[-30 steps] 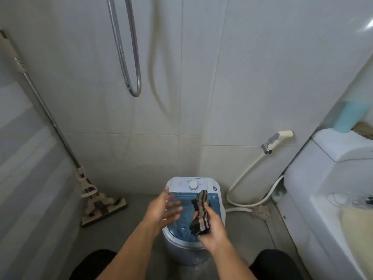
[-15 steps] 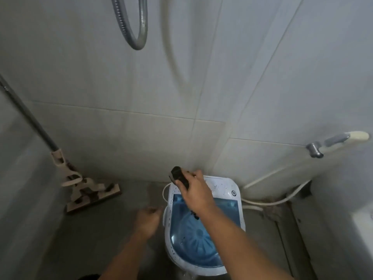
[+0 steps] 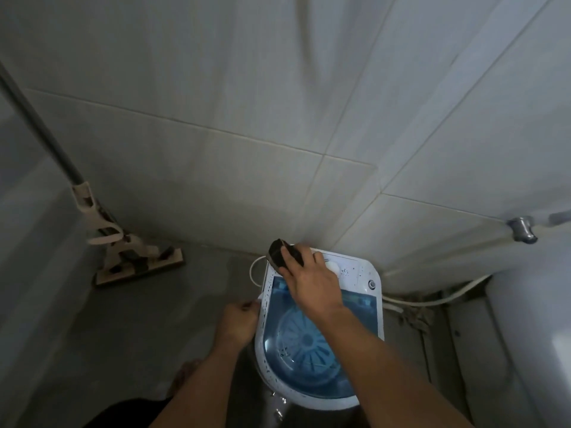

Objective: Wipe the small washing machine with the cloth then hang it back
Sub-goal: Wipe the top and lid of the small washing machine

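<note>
A small white washing machine (image 3: 360, 274) with a clear blue lid stands on the floor against the tiled wall. My right hand (image 3: 312, 281) presses a dark bunched cloth (image 3: 279, 252) onto the machine's back left corner, near the control panel. My left hand (image 3: 238, 324) grips the machine's left side at its rim, with fingers curled. Dark specks dot the white rim.
A mop (image 3: 129, 257) leans against the left wall, its head on the floor left of the machine. A white hose (image 3: 432, 301) and a bidet sprayer (image 3: 522, 228) are on the right. A white toilet (image 3: 537, 329) fills the right edge.
The camera has dropped closer to the machine. My right hand carried the cloth from above the lid to the back left corner. My left hand went down to the machine's left side.
</note>
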Tool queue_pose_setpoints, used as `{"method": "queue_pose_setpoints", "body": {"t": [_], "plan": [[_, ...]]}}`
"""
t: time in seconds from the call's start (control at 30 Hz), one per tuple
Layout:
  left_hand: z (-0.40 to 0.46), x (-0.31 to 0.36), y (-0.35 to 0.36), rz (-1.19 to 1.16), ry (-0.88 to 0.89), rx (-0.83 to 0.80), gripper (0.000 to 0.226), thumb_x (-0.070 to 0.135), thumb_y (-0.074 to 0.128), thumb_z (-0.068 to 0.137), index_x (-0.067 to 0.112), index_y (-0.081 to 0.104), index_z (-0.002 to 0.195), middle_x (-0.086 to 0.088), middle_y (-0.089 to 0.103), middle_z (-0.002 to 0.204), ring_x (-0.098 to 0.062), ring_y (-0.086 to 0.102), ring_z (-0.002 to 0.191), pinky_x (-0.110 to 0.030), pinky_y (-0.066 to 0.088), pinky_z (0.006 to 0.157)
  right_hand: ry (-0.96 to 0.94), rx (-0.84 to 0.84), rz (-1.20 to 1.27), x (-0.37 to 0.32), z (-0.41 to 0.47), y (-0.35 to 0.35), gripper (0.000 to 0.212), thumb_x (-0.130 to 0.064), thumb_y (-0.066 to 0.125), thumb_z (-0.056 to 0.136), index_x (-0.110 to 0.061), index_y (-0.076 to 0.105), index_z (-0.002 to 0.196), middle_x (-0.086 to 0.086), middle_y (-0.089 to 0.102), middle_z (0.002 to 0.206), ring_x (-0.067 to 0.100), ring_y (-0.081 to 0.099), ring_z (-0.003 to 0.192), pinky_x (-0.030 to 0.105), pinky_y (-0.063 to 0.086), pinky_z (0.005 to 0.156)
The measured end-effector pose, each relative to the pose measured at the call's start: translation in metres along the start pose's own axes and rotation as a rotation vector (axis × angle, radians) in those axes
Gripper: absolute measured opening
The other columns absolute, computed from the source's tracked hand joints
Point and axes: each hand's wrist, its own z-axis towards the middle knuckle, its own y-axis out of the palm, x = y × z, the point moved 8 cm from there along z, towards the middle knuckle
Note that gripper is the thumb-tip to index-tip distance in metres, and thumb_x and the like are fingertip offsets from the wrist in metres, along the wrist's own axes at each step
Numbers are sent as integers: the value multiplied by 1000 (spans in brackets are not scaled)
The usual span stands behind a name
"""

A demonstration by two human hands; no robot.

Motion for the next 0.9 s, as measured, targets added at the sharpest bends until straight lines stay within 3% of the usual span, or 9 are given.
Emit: {"method": "queue_pose_setpoints", "body": {"t": [0.1, 0.27, 0.37, 0.6, 0.73, 0.9], "plan": [[0, 1, 0, -22, 4, 3, 19, 35, 60, 93, 26, 72, 82, -5, 75, 81, -26, 71, 80, -47, 59, 84, -25, -6, -40, -3, -2, -3, 44, -43, 56, 101, -23, 58, 140, 7, 59, 130, 30, 56, 101, 40, 59, 58], [4, -6, -1, -74, 6, -9, 17, 24, 63, 91, 23, 73, 78, -5, 71, 70, -28, 69, 75, -50, 60, 84, -90, -21, -120, -4, 4, -2, 47, -39, 55, 101, -17, 56, 142, 13, 50, 145, 34, 51, 118, 43, 57, 74], [5, -10, -2, -127, -24, -38, 20, 16, 62, 93, 22, 73, 78, -10, 73, 80, -31, 70, 79, -52, 60, 82, -84, -42, -63, -2, 13, -2, 46, -36, 58, 101, -18, 56, 143, 11, 55, 139, 33, 54, 113, 45, 61, 70], [8, -9, -2, -170, 33, -131, 17, 13, 59, 98, 15, 74, 106, -7, 77, 93, -27, 74, 82, -36, 62, 73, -76, -75, -73, -7, 6, -2, 51, -45, 59, 98, -21, 55, 144, 12, 57, 134, 34, 56, 106, 44, 60, 65], [8, -8, -2, -158, 140, -178, 22, 11, 58, 99, 19, 73, 113, 2, 79, 82, -18, 76, 71, -29, 60, 62, -86, -81, -55, -6, 0, -1, 48, -44, 57, 99, -23, 56, 143, 11, 56, 133, 34, 56, 104, 43, 60, 65], [8, -10, -3, -175, 207, -198, 27, 10, 59, 98, 22, 71, 119, 0, 80, 88, -20, 77, 76, -30, 61, 66, -68, -86, 15, -1, 6, -3, 46, -40, 63, 98, -26, 58, 142, 11, 56, 132, 33, 58, 105, 44, 61, 62]]}}
